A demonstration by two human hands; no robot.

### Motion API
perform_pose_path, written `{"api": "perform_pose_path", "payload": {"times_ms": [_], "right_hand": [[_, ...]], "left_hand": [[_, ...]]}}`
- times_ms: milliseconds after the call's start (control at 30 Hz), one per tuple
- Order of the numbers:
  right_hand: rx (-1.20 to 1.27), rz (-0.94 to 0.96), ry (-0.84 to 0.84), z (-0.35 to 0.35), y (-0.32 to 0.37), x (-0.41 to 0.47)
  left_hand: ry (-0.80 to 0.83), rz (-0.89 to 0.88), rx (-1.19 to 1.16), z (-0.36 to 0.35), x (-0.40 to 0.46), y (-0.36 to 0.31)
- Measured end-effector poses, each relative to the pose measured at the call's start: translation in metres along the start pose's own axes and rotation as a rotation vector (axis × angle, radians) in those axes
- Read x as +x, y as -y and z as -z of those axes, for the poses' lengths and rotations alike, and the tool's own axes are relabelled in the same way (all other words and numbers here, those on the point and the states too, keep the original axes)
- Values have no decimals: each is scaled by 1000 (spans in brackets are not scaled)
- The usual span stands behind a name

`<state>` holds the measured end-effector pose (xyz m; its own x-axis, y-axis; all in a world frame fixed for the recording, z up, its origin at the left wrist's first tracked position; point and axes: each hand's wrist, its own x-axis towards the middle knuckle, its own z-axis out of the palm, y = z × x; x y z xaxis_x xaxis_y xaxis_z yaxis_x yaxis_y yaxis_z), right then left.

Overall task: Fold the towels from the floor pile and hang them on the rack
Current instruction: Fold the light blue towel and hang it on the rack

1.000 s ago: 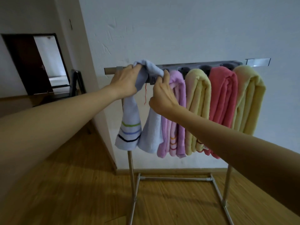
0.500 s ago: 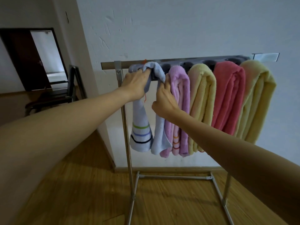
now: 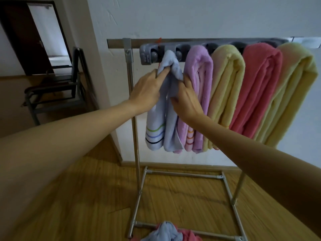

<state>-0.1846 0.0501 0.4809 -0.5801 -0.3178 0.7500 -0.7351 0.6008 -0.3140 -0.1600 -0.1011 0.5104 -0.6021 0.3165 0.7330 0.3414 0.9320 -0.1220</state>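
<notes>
We press the blue towel into its holder slot, hands now lower than a second ago.

Our left hand (image 3: 147, 92) and right hand (image 3: 185, 100) have slid down from the top, fingers curled, both pinching the blue towel (image 3: 165, 117) just under the grey holder (image 3: 147, 54) on the rack (image 3: 129, 49), left of the purple towel (image 3: 199, 84). It looks seated; we judge release comes next. The floor pile (image 3: 166, 232) lies near, so more remain.
</notes>
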Motion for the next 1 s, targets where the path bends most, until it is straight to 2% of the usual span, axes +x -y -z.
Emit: {"api": "perform_pose_path", "payload": {"times_ms": [100,233,333,467,600,733,833,1000], "right_hand": [[119,-34,-37,-5,-1,-14],[281,-108,-114,-17,-4,-32],[278,-202,-83,-33,-10,-39],[130,-310,-57,-52,-17,-43],[112,-343,-15,-64,-23,-42],[221,-358,50,-70,-11,-46],[361,-444,99,-75,-4,-49],[582,-631,97,-82,1,-52]], "left_hand": [[-82,28,-139,-8,-20,-3],[-190,272,-355,-32,-53,-9],[-89,473,-442,-57,-76,-7],[110,660,-568,-87,-97,-4],[184,655,-463,-103,-107,3],[59,740,-385,-104,-116,13],[-53,821,-324,-100,-126,25],[-92,867,-291,-92,-138,37]]}}
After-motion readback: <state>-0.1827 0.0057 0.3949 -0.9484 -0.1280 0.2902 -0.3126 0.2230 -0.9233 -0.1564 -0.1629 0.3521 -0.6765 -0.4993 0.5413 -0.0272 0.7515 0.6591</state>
